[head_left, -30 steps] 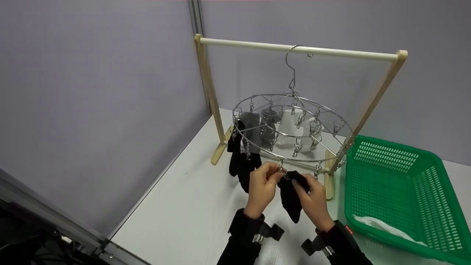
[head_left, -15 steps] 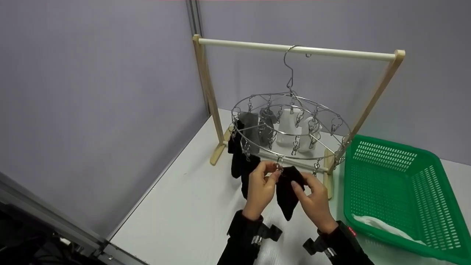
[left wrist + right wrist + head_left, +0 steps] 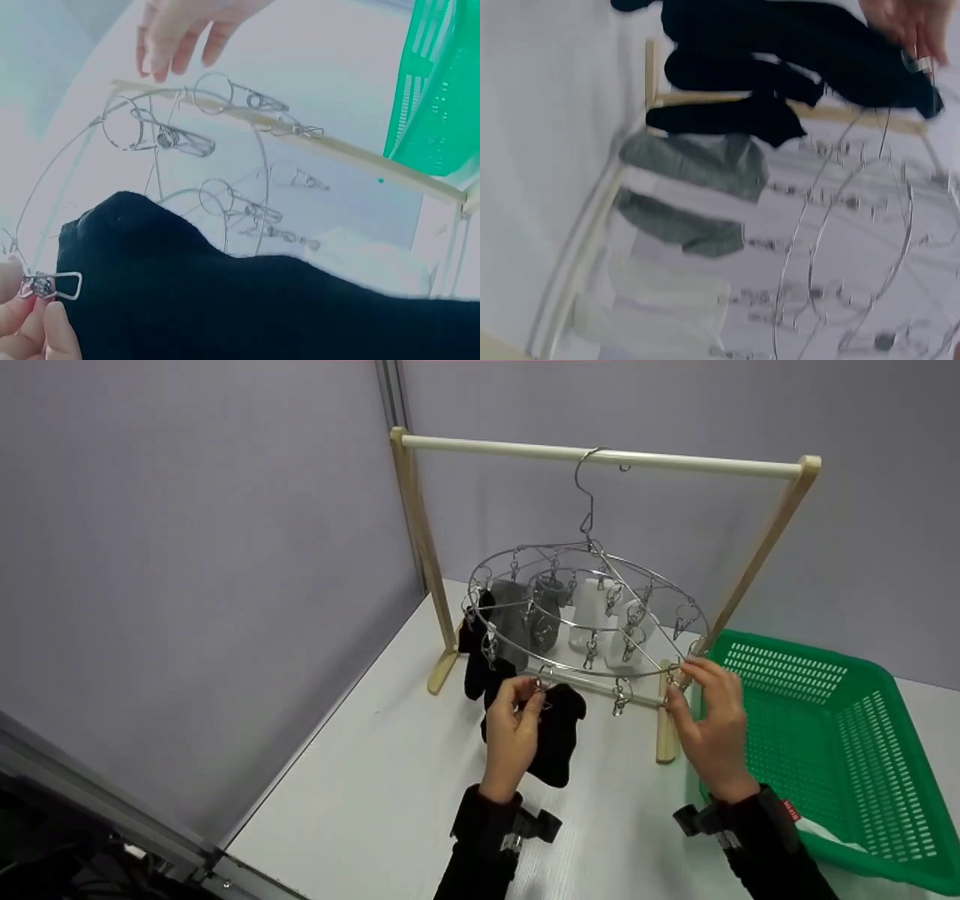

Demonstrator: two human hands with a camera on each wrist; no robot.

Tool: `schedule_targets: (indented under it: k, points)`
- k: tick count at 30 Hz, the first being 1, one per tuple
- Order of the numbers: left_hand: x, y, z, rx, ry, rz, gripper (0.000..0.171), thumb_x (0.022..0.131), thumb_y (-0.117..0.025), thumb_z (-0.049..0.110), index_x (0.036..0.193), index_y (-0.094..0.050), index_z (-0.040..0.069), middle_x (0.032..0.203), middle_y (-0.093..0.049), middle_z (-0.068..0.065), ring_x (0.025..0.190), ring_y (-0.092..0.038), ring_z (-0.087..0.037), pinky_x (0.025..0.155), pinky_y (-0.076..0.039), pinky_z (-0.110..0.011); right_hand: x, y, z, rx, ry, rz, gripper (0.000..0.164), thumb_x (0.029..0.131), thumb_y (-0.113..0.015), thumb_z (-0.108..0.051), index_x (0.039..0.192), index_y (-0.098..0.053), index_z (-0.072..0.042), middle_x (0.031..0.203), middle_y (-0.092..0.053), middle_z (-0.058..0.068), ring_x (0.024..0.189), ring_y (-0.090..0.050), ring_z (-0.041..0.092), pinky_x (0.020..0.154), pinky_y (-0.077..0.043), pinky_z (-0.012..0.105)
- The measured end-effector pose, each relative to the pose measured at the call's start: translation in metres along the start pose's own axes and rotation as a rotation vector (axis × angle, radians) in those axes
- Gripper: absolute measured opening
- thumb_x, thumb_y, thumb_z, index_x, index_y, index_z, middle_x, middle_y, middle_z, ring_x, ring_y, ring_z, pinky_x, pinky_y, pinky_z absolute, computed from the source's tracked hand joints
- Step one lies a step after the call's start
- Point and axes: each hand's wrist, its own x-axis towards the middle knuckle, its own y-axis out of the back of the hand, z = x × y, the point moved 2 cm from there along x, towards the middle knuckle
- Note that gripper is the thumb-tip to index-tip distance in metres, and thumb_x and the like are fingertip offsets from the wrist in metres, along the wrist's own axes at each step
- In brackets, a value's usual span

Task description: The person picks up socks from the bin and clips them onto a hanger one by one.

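Observation:
My left hand (image 3: 514,735) pinches a metal clip (image 3: 41,285) at the front of a round wire sock hanger (image 3: 592,502). From that clip a black sock (image 3: 559,735) hangs, and its dark fabric fills the lower part of the left wrist view. Off to the right, my right hand (image 3: 712,727) is at the hanger's rim beside another clip, thumb and forefinger apart. In the right wrist view, more black socks (image 3: 727,120), two grey socks (image 3: 694,165) and pale socks (image 3: 660,315) hang in a row from the clips.
The hanger hooks over the white bar (image 3: 487,448) of a wooden-legged rack. At right stands a green basket (image 3: 874,671) with a white cloth (image 3: 829,834) in it, partly behind the right forearm. Several unused clips dangle around the ring. Grey panels border the white table (image 3: 360,780).
My right hand has let go of the black sock and moved right to the hanger's rim. The sock now hangs at the left hand, which has shifted slightly left with the clip.

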Motion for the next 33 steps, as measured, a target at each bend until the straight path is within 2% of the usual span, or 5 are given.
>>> schedule_targets:
  k: [13, 20, 24, 29, 33]
  points:
    - [0.006, 0.015, -0.009, 0.031, 0.004, 0.118, 0.018, 0.079, -0.048, 0.007, 0.094, -0.048, -0.003, 0.084, -0.049, -0.010, 0.076, -0.047, -0.017, 0.056, -0.044, -0.025, 0.007, -0.007, 0.005, -0.132, 0.169, -0.118, 0.025, 0.082, -0.042, -0.022, 0.098, -0.054, -0.007, 0.088, -0.053, 0.010, 0.086, -0.044, 0.023, 0.084, -0.017, 0.051]
    - [0.001, 0.011, -0.086, 0.059, -0.154, 0.223, 0.029, 0.076, -0.052, 0.010, 0.105, -0.044, 0.007, 0.099, -0.042, -0.005, 0.088, -0.042, -0.016, 0.055, -0.042, -0.020, 0.007, -0.007, -0.004, -0.168, 0.212, -0.147, 0.026, 0.085, -0.037, -0.020, 0.093, -0.059, -0.010, 0.079, -0.050, 0.010, 0.078, -0.044, 0.025, 0.083, -0.016, 0.052]
    - [-0.005, 0.009, -0.091, 0.091, -0.193, 0.305, 0.025, 0.075, -0.054, 0.012, 0.099, -0.046, 0.010, 0.098, -0.039, -0.004, 0.082, -0.041, -0.017, 0.051, -0.038, -0.021, 0.007, -0.007, -0.009, -0.176, 0.210, -0.162, 0.026, 0.085, -0.036, -0.020, 0.093, -0.059, -0.011, 0.076, -0.049, 0.010, 0.076, -0.043, 0.024, 0.083, -0.017, 0.052]
    - [-0.006, -0.004, -0.007, 0.131, -0.248, 0.189, 0.007, 0.076, -0.052, 0.009, 0.082, -0.050, 0.006, 0.078, -0.043, -0.003, 0.063, -0.042, -0.013, 0.045, -0.035, -0.020, 0.008, -0.010, -0.013, -0.155, 0.205, -0.174, 0.026, 0.085, -0.037, -0.021, 0.094, -0.060, -0.012, 0.074, -0.049, 0.008, 0.071, -0.041, 0.021, 0.079, -0.022, 0.049]
    - [-0.009, -0.018, 0.005, 0.160, -0.253, 0.014, 0.013, 0.075, -0.053, 0.009, 0.087, -0.052, 0.005, 0.087, -0.047, -0.003, 0.079, -0.046, -0.010, 0.055, -0.041, -0.016, 0.006, -0.015, -0.016, -0.134, 0.206, -0.185, 0.026, 0.084, -0.038, -0.021, 0.094, -0.059, -0.011, 0.074, -0.048, 0.007, 0.067, -0.039, 0.019, 0.074, -0.024, 0.047]
